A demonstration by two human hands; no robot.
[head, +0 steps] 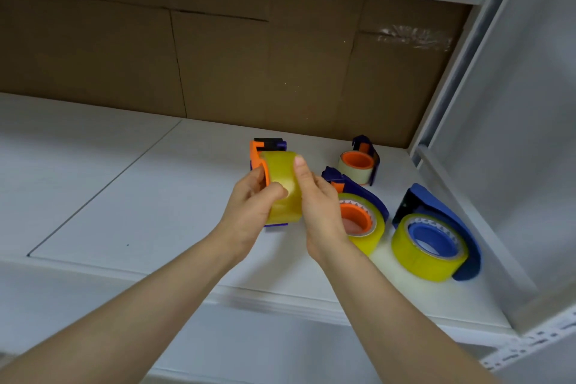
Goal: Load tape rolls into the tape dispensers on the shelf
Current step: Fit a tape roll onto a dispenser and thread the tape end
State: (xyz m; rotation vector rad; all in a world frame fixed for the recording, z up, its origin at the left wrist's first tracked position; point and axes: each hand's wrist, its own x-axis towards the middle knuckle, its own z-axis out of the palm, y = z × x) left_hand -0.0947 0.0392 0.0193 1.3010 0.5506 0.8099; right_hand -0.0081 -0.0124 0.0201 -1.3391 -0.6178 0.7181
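Reaching over the white shelf (109,184), both bare hands are closed around one yellow tape roll (282,178), which is held above the shelf surface at the middle of the view. The left hand (249,206) is curled around the roll's near left side, with its thumb pressed flat onto the outer tape face. The right hand (318,206) is wrapped around the right side, with its thumb laid up along the roll's edge. The roll is seated on an orange-and-purple tape dispenser (260,153), of which only the orange frame at the left, a dark block at the top and a purple edge below the roll are seen; whether the roll is fully seated on the hub cannot be told.

To the right, three more dispensers are set on the shelf. A small purple dispenser (367,150) with an orange hub and a pale tape roll (353,173) stands farthest back. A purple dispenser (358,187) loaded with a yellow roll (371,237) on an orange core lies just beside the right hand, partly hidden by the wrist. A blue dispenser (442,215) carrying a large yellow roll (417,262) on a blue core lies nearest the shelf's right wall. Brown cardboard (218,65) is seen lining the back of the shelf.
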